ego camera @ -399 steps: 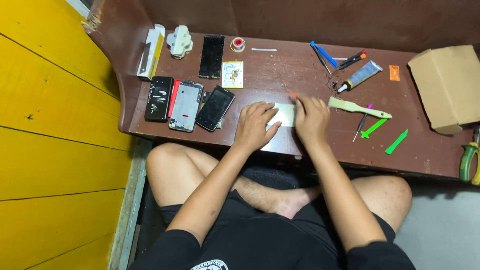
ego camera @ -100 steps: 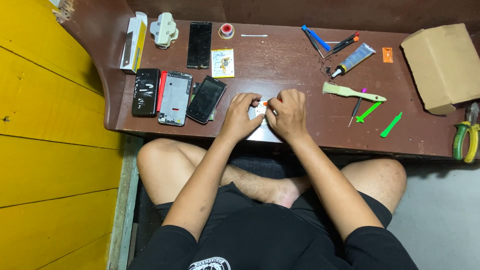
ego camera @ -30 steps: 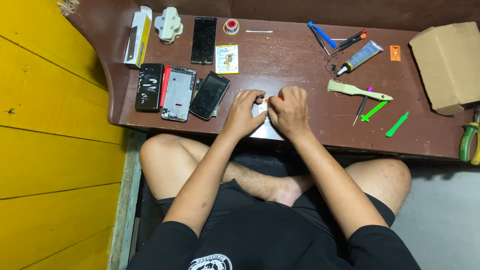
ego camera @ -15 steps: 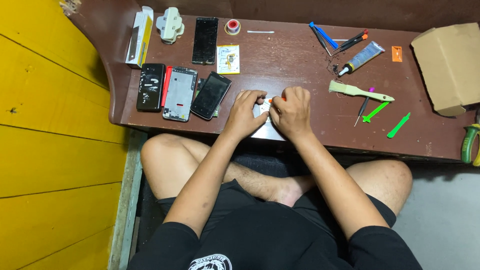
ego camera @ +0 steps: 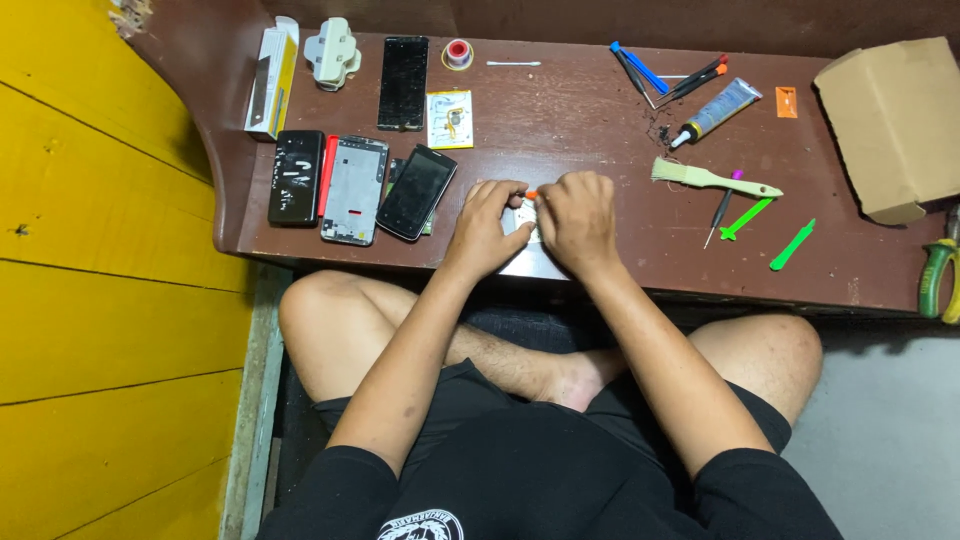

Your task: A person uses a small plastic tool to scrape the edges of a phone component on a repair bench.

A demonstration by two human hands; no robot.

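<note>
A pale, flat, rectangular panel (ego camera: pixel 522 240) is lain at the front edge of the bench (ego camera: pixel 600 150), mostly hidden beneath 2 hands. The left hand (ego camera: pixel 487 228) is pressed on its left part with fingers curled and close together; the right hand (ego camera: pixel 578 220) is laid over its right part, fingers bent down onto it. A small orange tip (ego camera: pixel 531 194) is seen between the 2 hands; which fingers pinch it cannot be told.

The bench is made of dark brown, worn wood with a rounded left corner. Just left of the hands, a black phone (ego camera: pixel 416 192) is set tilted, beside a grey metal frame (ego camera: pixel 352 190) and a glossy black back cover (ego camera: pixel 296 176). Farther back, a long black screen (ego camera: pixel 403 69), a small yellow card (ego camera: pixel 450 119) and a red-and-white tape roll (ego camera: pixel 458 53) are laid.

To the right, a flat brush (ego camera: pixel 712 179) with a pale handle, 2 green plastic picks (ego camera: pixel 770 230) and a glue tube (ego camera: pixel 718 109) are placed. A cardboard box (ego camera: pixel 890 125) is stood at the far right; its contents cannot be seen.
</note>
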